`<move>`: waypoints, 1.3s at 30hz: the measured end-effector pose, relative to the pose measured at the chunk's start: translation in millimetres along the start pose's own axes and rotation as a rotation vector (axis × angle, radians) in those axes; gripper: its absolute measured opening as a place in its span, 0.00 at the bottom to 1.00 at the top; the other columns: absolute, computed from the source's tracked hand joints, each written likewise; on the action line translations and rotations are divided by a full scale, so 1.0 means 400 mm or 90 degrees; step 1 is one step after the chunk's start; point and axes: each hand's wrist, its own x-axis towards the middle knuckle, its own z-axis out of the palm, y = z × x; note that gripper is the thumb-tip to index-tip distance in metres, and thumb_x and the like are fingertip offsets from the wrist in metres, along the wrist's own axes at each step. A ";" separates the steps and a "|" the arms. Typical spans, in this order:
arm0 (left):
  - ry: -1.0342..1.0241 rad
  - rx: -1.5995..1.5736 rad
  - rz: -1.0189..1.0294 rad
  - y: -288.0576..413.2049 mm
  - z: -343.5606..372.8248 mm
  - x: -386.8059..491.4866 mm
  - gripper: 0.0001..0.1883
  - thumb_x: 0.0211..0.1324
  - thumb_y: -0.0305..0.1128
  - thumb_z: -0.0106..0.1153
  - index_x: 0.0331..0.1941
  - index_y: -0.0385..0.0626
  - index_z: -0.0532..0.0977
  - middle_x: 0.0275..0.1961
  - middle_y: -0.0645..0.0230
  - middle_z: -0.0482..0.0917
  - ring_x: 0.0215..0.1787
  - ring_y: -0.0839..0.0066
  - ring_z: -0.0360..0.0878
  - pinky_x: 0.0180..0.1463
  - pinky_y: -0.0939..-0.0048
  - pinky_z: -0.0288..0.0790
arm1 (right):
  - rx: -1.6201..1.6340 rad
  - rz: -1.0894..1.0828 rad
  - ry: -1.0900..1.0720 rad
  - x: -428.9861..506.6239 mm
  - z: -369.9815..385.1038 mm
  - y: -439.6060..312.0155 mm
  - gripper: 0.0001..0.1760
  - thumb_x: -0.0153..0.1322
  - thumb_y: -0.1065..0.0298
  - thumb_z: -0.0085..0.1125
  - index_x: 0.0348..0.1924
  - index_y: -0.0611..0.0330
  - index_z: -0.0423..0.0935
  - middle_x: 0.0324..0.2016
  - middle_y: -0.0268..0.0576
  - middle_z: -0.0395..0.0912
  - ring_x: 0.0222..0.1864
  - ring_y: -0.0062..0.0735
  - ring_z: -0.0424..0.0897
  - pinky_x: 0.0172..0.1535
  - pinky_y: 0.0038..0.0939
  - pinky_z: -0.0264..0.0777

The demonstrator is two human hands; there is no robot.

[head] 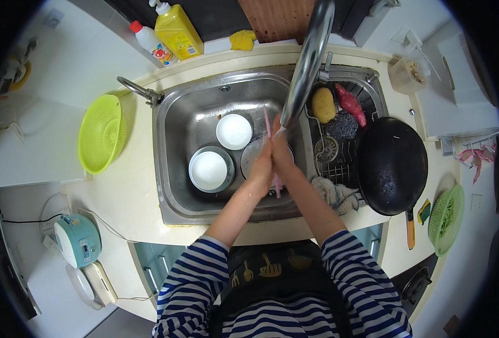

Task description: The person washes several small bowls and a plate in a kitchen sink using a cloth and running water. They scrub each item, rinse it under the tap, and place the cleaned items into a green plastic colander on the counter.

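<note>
Both my hands meet at the faucet's mouth, over the right part of the steel sink basin (182, 126). My left hand (262, 169) and my right hand (282, 154) press around a thin pink utensil (267, 120); its pointed end sticks out above them and its other end shows below. What kind of utensil it is, I cannot tell for sure. The chrome faucet (302, 72) reaches down to my right hand. Beneath my hands lies a round pan or lid (251, 158), partly hidden. Left of it sit a white bowl (234, 132) and another white bowl (208, 170) inside a larger round bowl.
The right basin's rack holds a potato (324, 105), a sweet potato (351, 103) and a steel scourer (342, 125). A black wok (391, 164) overlaps its right edge; a rag (334, 196) lies in front. A green colander (101, 134) stands left, soap bottles (178, 34) behind.
</note>
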 end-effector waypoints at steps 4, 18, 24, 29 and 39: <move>0.120 0.150 0.089 -0.059 -0.002 0.004 0.26 0.76 0.55 0.41 0.58 0.43 0.70 0.55 0.61 0.77 0.56 0.69 0.77 0.59 0.66 0.71 | 0.148 0.071 -0.161 -0.032 -0.042 -0.028 0.20 0.81 0.55 0.48 0.49 0.66 0.76 0.40 0.46 0.79 0.46 0.36 0.80 0.54 0.36 0.72; 0.171 0.984 0.465 0.018 -0.052 -0.155 0.12 0.74 0.42 0.46 0.47 0.48 0.73 0.27 0.48 0.82 0.28 0.43 0.81 0.29 0.44 0.71 | -0.374 -0.066 -0.202 0.091 -0.054 -0.181 0.20 0.77 0.52 0.55 0.34 0.60 0.83 0.20 0.40 0.81 0.22 0.31 0.82 0.27 0.35 0.76; 0.151 0.998 0.508 0.043 0.005 -0.146 0.09 0.71 0.36 0.49 0.48 0.47 0.73 0.29 0.50 0.82 0.29 0.44 0.81 0.30 0.44 0.72 | -0.375 0.111 -0.319 0.066 -0.022 -0.181 0.19 0.78 0.56 0.53 0.46 0.66 0.79 0.31 0.52 0.86 0.31 0.38 0.86 0.37 0.39 0.79; 0.164 0.942 0.422 0.062 0.024 -0.114 0.17 0.69 0.34 0.49 0.58 0.47 0.73 0.40 0.45 0.83 0.44 0.43 0.81 0.43 0.45 0.73 | 0.014 0.101 -0.105 0.037 -0.032 -0.095 0.26 0.79 0.56 0.45 0.60 0.69 0.69 0.36 0.57 0.87 0.29 0.35 0.83 0.34 0.34 0.78; -0.071 0.217 0.220 0.077 0.090 0.017 0.34 0.76 0.57 0.37 0.74 0.48 0.56 0.72 0.64 0.64 0.72 0.67 0.62 0.73 0.61 0.58 | 0.024 -0.049 -0.123 0.059 -0.037 -0.095 0.25 0.81 0.51 0.46 0.58 0.65 0.73 0.49 0.49 0.78 0.47 0.34 0.77 0.52 0.35 0.70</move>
